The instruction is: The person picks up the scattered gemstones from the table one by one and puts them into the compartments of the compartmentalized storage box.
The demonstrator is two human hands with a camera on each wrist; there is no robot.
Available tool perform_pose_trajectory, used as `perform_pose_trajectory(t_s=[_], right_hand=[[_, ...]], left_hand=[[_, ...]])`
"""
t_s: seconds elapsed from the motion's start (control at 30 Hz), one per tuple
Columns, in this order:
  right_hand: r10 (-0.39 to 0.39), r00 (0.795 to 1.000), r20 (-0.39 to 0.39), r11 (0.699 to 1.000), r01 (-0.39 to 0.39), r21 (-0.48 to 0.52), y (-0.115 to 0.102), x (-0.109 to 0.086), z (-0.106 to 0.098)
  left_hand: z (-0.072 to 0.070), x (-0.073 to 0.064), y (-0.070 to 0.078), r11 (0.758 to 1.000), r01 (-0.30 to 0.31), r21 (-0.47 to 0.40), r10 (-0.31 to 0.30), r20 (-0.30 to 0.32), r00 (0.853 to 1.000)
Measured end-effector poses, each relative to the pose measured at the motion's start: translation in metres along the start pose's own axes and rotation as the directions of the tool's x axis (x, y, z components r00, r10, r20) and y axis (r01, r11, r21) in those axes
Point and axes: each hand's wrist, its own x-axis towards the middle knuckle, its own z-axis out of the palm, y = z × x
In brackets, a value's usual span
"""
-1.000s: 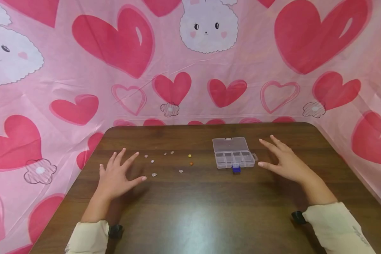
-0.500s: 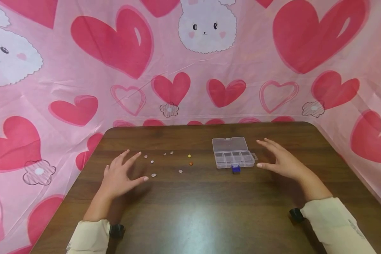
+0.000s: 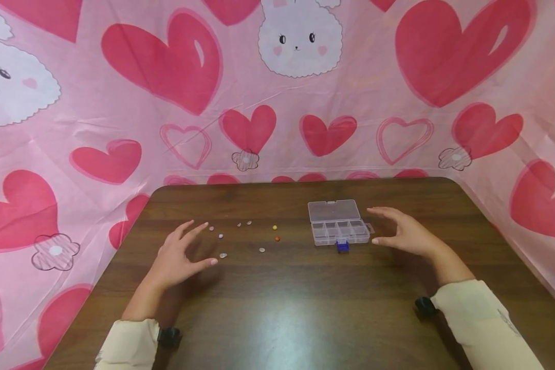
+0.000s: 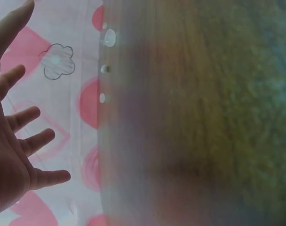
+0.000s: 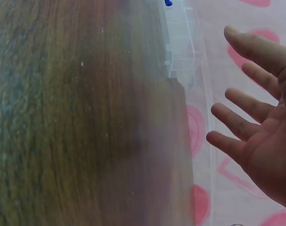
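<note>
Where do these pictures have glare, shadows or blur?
Head view: pale glare on the table nearest the person, soft shadows near the left hand and right hand; left wrist view: tabletop hazy and smeared, flower print on the cloth crisper; right wrist view: tabletop blurry, plastic box washed out.

On a dark brown, wood-grained table [image 3: 268, 282] with rounded far corners, small pale rounded pieces [image 3: 223, 255] are scattered left of the middle. Near them, a small yellow round piece [image 3: 275, 227] is placed just behind an orange round piece [image 3: 277, 238]. Farther right, a clear plastic divided box [image 3: 326, 240] is set, its lid [image 3: 334, 211] folded back, a blue piece [image 3: 343, 246] at its near edge.
</note>
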Motion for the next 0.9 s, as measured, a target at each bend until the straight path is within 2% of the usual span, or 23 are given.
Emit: perform_pose_trajectory(t_s=[0.13, 0.4, 0.63, 0.9], right_hand=[[0.033, 0.999, 0.028, 0.999, -0.034, 0.032, 0.001, 0.002, 0.000], [0.058, 0.997, 0.051, 0.988, -0.064, 0.139, 0.005, 0.009, 0.001], [0.106, 0.991, 0.077, 0.960, -0.122, 0.252, 0.012, 0.017, 0.005], [0.079, 0.993, 0.089, 0.954, -0.101, 0.283, 0.018, 0.023, 0.009]], left_hand=[[0.001, 0.000, -0.003, 0.999, -0.014, -0.036, 0.015, 0.011, 1.000], [0.001, 0.001, -0.003, 0.991, -0.074, -0.109, 0.073, -0.008, 0.997], [0.001, 0.004, -0.001, 0.987, -0.057, -0.150, 0.061, 0.019, 0.998], [0.006, 0.009, -0.005, 0.966, -0.067, -0.249, 0.074, 0.018, 0.997]])
